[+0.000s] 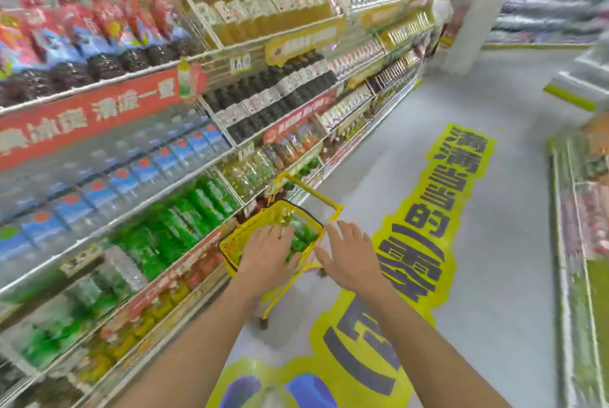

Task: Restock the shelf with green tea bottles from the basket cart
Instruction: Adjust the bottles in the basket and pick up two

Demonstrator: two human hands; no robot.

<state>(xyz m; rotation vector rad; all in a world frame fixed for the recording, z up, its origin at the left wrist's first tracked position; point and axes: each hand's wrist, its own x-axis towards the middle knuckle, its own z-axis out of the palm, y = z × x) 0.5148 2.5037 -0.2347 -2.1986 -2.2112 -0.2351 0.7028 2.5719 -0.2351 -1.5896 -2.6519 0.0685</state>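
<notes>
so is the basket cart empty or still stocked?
Still stocked: green bottles show inside the yellow basket cart, beneath the left hand. How many, cannot tell.

The yellow perforated plastic basket cart has a smooth, slightly glossy wall, and its thin yellow handle bar looks like painted metal or plastic; which one cannot be told. The green-labelled clear plastic tea bottles inside it shine with glossy film wraps. The white wire-and-sheet metal shelf has a smooth painted finish, and its red printed paper or plastic price strip looks flat and matt. The pale grey floor is smooth with a dull sheen, and the yellow floor sticker on it looks like glossy vinyl.
</notes>
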